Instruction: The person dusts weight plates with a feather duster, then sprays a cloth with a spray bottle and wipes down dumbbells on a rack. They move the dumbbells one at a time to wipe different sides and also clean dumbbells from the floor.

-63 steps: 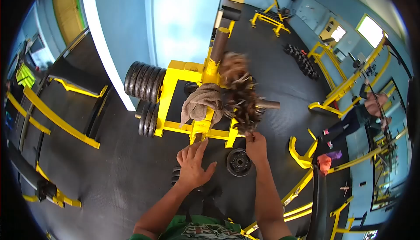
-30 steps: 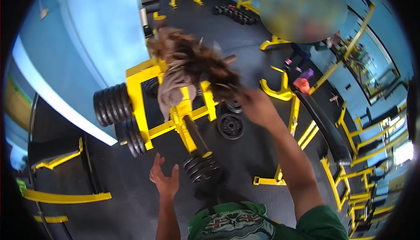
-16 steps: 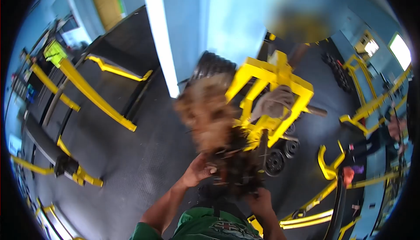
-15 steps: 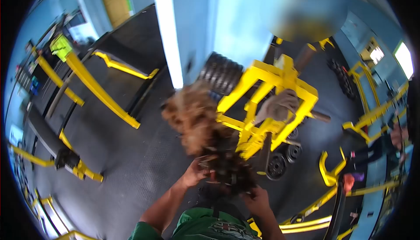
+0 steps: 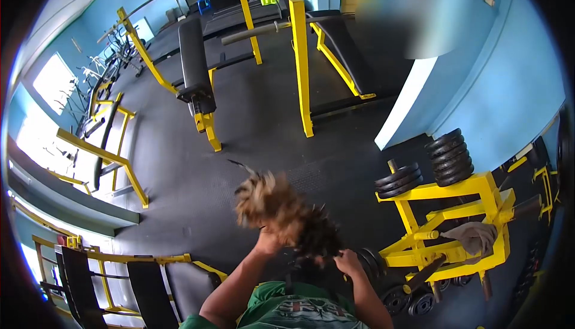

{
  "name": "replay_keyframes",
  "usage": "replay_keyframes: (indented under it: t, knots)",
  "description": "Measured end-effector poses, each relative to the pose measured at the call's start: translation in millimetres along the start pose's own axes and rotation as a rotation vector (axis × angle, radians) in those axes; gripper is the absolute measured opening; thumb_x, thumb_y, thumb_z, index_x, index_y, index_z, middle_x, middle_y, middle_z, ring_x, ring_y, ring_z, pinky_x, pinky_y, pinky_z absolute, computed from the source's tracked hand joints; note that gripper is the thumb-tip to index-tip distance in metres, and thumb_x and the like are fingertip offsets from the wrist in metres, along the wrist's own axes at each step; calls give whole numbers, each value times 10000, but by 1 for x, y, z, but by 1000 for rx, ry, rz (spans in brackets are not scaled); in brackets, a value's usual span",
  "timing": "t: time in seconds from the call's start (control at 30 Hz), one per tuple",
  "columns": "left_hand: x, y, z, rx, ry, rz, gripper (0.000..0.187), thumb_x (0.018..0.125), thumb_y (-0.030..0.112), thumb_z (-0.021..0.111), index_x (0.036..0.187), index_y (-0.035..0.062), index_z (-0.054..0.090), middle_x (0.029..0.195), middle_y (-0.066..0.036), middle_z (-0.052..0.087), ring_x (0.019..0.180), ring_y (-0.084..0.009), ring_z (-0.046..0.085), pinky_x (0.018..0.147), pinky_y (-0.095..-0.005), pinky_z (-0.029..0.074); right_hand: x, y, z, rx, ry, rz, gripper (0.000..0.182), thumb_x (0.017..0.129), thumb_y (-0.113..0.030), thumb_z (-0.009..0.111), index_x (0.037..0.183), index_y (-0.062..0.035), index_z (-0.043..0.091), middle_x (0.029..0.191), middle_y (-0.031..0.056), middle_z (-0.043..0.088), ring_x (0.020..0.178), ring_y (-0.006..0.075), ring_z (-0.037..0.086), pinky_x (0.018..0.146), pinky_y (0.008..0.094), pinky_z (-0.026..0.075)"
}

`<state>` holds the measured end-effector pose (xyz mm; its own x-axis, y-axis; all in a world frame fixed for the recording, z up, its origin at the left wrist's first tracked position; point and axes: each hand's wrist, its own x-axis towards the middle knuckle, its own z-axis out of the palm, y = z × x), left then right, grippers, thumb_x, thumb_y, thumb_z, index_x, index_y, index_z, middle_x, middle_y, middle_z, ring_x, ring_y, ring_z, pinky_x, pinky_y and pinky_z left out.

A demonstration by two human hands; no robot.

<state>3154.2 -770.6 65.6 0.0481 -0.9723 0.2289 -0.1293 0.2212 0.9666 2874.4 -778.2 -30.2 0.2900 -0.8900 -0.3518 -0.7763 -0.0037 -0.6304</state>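
A fluffy feather duster [image 5: 272,203], light brown at its far end and black at the near end [image 5: 318,233], is held in front of my body, blurred by motion. My left hand [image 5: 271,242] is closed at the underside of the brown feathers, its fingers partly buried in them. At the black end, my right hand [image 5: 347,263] is closed with its fingers pinched together on the duster; the exact part gripped is hidden. One thin dark feather sticks out at the far tip.
On the right stands a yellow plate rack [image 5: 443,221] with stacked black weight plates [image 5: 449,156] and a grey cloth [image 5: 476,236]. Ahead are a padded bench [image 5: 194,59] and a yellow upright [image 5: 300,71]. A white-edged pillar [image 5: 404,107] rises beyond the duster.
My view has swung left, so the plate rack now sits farther right and the benches are ahead. The feather duster stays between my hands, and my left hand shows more at its underside.
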Motion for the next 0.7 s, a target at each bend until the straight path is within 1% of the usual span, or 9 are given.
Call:
replay_keyframes:
  t: [0.13,0.2,0.27,0.3,0.37,0.4,0.47,0.6,0.7]
  knots:
    - [-15,22,-19,-745,-8,-310,334,923,160,581,1223,26,516,1182,-82,572,1093,-213,546,907,-390,479,31,17,39,-120,-118,89,418,840,-477,558,915,-88,692,986,194,660,977,376,612,866,459,467]
    - [-19,25,7,-973,-44,-431,338,921,159,583,1225,27,514,1178,-84,573,1090,-216,547,905,-391,479,50,58,75,-37,-158,108,367,840,-417,562,845,-64,663,920,203,664,893,377,634,777,466,497]
    - [-48,34,28,-1366,-50,-719,345,917,158,587,1228,28,511,1170,-88,576,1085,-222,549,902,-393,480,47,53,55,333,-476,192,287,810,-326,594,772,-43,612,846,207,655,814,390,633,692,463,502]
    - [-46,36,38,-1553,-63,-841,349,915,158,588,1230,29,509,1167,-89,578,1082,-224,550,900,-394,480,38,65,65,356,-452,228,287,810,-326,594,772,-43,612,846,207,655,814,390,633,692,463,502]
    - [-19,36,56,-1907,-107,-1049,356,911,157,592,1234,30,506,1159,-93,581,1077,-230,551,897,-395,481,50,101,83,228,-220,-169,216,764,-242,624,756,-31,578,809,204,643,786,403,621,666,470,494]
    - [-9,37,63,-2075,-115,-1165,360,909,156,594,1235,31,504,1155,-95,582,1074,-232,552,895,-396,482,49,117,92,232,-187,-155,216,764,-242,624,756,-31,578,809,204,643,786,403,621,666,470,494]
    - [12,39,70,-2386,-106,-1416,368,905,155,597,1239,32,501,1148,-99,586,1069,-238,554,891,-398,482,50,123,91,89,60,-462,205,727,-216,653,782,-30,586,789,199,637,782,406,617,681,468,495]
    - [61,35,73,-2957,47,-1947,384,897,153,604,1246,35,495,1133,-107,592,1058,-248,557,884,-402,484,65,145,96,-46,128,-424,300,766,-298,602,939,-55,627,924,188,657,904,385,615,765,463,500]
    - [101,4,66,-3225,133,-2199,392,893,152,608,1250,36,492,1125,-111,595,1053,-254,558,881,-404,484,88,239,201,-49,-162,-99,318,831,-279,519,1065,-79,598,1037,180,646,991,372,599,825,450,495]
